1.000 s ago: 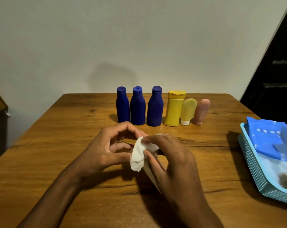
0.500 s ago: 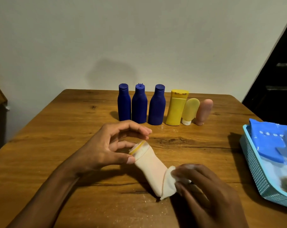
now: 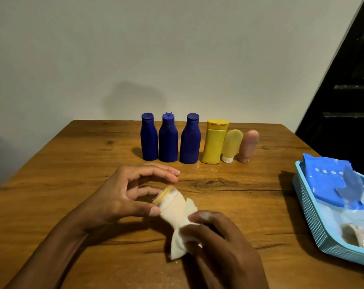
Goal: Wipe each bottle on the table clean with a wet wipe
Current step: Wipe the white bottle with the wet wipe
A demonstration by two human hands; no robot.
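A small pale peach bottle [image 3: 172, 207] with a yellow-rimmed cap lies tilted above the wooden table [image 3: 62, 174], cap end toward the upper left. My left hand [image 3: 122, 195] pinches its cap end between thumb and fingers. My right hand [image 3: 214, 236] grips a white wet wipe [image 3: 181, 238] wrapped round the bottle's lower end. At the back stand three dark blue bottles [image 3: 168, 140], a yellow bottle [image 3: 214, 142], a small yellow tube [image 3: 231, 146] and a pink tube [image 3: 247, 146].
A light blue plastic basket [image 3: 310, 215] sits at the table's right edge, holding a blue wet-wipe pack [image 3: 327, 180] and some crumpled used wipes [image 3: 356, 236]. A dark doorway lies beyond it on the right. A plain wall stands behind the table.
My right hand slid the wipe from the cap end down along the bottle toward me, then back up a little. My left hand kept hold of the cap end.
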